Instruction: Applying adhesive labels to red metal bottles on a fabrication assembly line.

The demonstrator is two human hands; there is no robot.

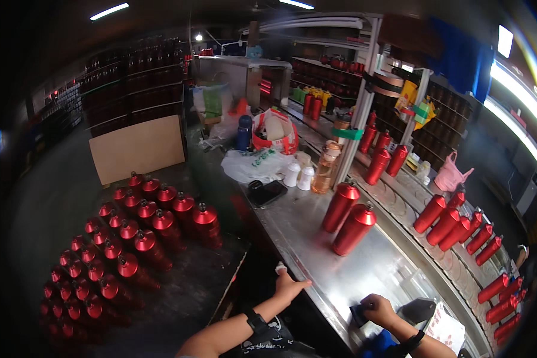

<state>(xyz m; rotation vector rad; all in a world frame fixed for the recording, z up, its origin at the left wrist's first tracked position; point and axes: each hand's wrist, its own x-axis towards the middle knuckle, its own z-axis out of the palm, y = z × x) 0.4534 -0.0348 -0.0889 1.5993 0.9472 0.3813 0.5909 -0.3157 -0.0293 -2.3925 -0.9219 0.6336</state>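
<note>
My left hand [289, 289] is at the near-left edge of the metal workbench [292, 224], a small white piece [281, 268] at its curled fingers. One digit stretches right over the bench edge. Lower right, my right hand [378, 310] is closed on a dark, flat piece [358, 314], too small to name. Beyond my hands, two shiny red metal bottles, a front one [354, 230] and a rear one [341, 207], stand upright on the bench. Neither hand touches them. Beside my right wrist lie a dark grey object [417, 311] and a white printed sheet [446, 332].
Rows of red bottles [143, 241] crowd a dark table [191, 283] on my left. More red bottles [444, 226] stand along a conveyor [411, 206] to the right. A phone [267, 194], plastic bag [256, 165] and drink bottle [326, 170] occupy the bench's far end, near a metal post [359, 107].
</note>
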